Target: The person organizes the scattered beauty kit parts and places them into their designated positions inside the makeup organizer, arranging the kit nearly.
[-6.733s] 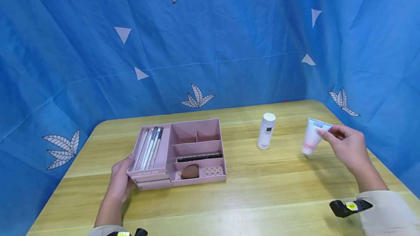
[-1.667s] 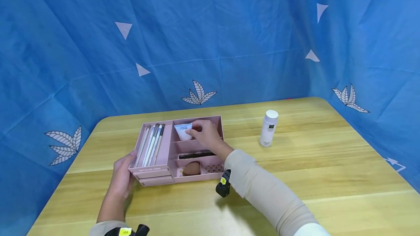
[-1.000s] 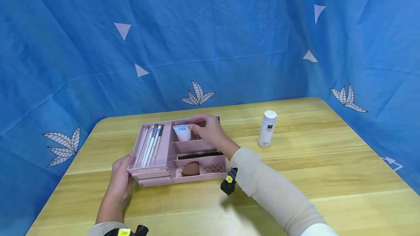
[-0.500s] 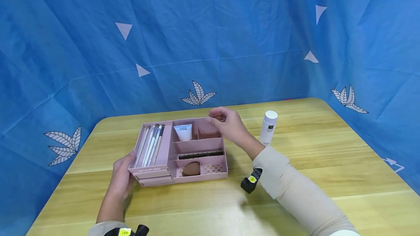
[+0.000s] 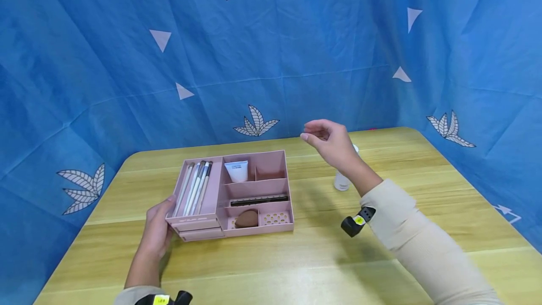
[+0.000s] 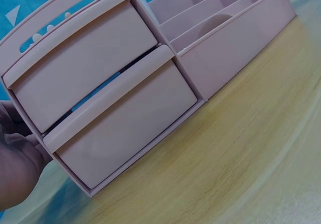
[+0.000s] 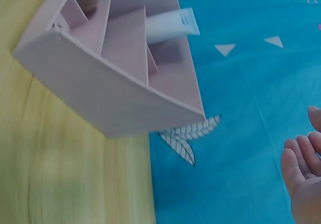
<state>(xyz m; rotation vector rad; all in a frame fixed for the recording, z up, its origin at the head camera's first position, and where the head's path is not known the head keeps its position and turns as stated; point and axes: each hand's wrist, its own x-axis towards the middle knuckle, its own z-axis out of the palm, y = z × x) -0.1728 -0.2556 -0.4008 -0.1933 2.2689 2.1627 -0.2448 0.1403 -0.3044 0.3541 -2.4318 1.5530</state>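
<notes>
A pink desk organizer [image 5: 254,232] sits left of centre on the table. My left hand [image 5: 155,229] holds its left side, thumb at the upper edge; in the left wrist view the fingers go out of sight behind the drawer end. A white squeeze tube [image 5: 238,172] with a pale blue end stands in the back compartment. My right hand [image 5: 332,145] is raised to the right of the organizer, fingers loosely bent, nothing in them. Behind it and partly hidden is a white bottle [image 5: 341,182]. In the right wrist view the tube [image 7: 168,25] pokes above the organizer's wall.
Several makeup brushes [image 5: 197,189] lie in the organizer's left tray. A dark pen-like stick [image 5: 259,200] lies in the middle compartment, and a brown makeup sponge [image 5: 247,219] in a front one. Two drawers [image 6: 120,118] face the front. A blue curtain [image 5: 271,51] hangs behind the wooden table [image 5: 254,272].
The right hand carried the tube from the table's right side into the organizer's back compartment, let go of it, then moved up and right toward the bottle. The left hand stayed on the organizer.
</notes>
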